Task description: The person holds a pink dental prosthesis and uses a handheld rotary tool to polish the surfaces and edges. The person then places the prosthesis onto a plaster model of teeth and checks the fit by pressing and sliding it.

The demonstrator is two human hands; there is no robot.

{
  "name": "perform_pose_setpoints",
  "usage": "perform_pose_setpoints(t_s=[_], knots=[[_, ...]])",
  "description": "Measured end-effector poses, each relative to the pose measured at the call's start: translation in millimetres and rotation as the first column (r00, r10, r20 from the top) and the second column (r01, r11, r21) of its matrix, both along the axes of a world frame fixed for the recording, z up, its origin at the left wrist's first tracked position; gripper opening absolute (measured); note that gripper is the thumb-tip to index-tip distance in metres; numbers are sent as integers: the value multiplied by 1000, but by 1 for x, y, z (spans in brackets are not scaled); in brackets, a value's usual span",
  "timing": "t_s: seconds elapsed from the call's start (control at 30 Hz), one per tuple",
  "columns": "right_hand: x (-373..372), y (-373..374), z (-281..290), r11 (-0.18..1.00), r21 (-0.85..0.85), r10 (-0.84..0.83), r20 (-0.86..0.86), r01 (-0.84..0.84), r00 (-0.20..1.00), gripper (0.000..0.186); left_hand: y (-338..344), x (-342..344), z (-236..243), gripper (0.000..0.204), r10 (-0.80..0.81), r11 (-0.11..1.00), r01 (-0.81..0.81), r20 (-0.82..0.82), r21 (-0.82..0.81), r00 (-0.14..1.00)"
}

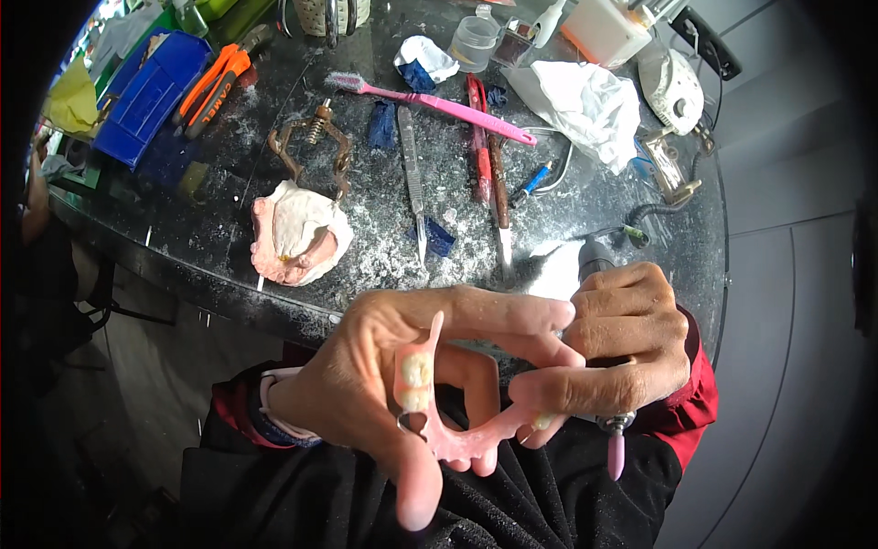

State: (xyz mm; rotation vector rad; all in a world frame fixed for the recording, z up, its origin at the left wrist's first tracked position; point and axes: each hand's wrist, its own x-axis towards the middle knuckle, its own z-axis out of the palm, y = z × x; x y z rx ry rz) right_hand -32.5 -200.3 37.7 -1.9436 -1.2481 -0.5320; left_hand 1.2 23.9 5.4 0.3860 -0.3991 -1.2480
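A pink partial denture point(462, 444) with a few cream teeth and a metal clasp is held above my lap. My left hand point(366, 366) is closed around it, thumb along one side and fingers behind and over it. My right hand point(626, 329) is wrapped round a rotary handpiece point(596, 261), whose pink grinding tip point(615, 456) points down below the hand. The right thumb and fingertips also meet the denture's right end, partly hiding it. Beyond my left hand a dental cast point(297, 233) of white and pink plaster lies near the bench edge, against a rusty metal articulator point(315, 142).
White dust covers the dark bench point(370, 229). On it lie a metal scalpel handle point(411, 174), a pink toothbrush point(439, 105), a red pen point(478, 137), a brown-handled knife point(500, 192), orange pliers point(212, 89), a blue tray point(151, 96) and a crumpled white bag point(585, 105).
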Motion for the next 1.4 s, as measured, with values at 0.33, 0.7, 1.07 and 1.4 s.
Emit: perform_pose_setpoints(t_s=[0.33, 0.7, 1.07, 1.4], knots=[[0, 5, -12, 989, 6, -144, 101, 145, 984, 41, -10, 4, 1, 92, 220, 974, -221, 494, -57, 841], [-11, 15, -10, 769, -338, -550, 82, 542, 831, 54, -3, 9, -11, 96, 389, 805, -531, 911, -265, 135], [-20, 21, -1, 736, -445, -606, -98, 510, 790, 53, -12, 8, -7, 97, 399, 741, -576, 916, -346, -36], [-19, 17, 1, 748, -470, -540, -20, 469, 841, 52, -10, 3, -9, 92, 402, 716, -605, 914, -347, -49]])
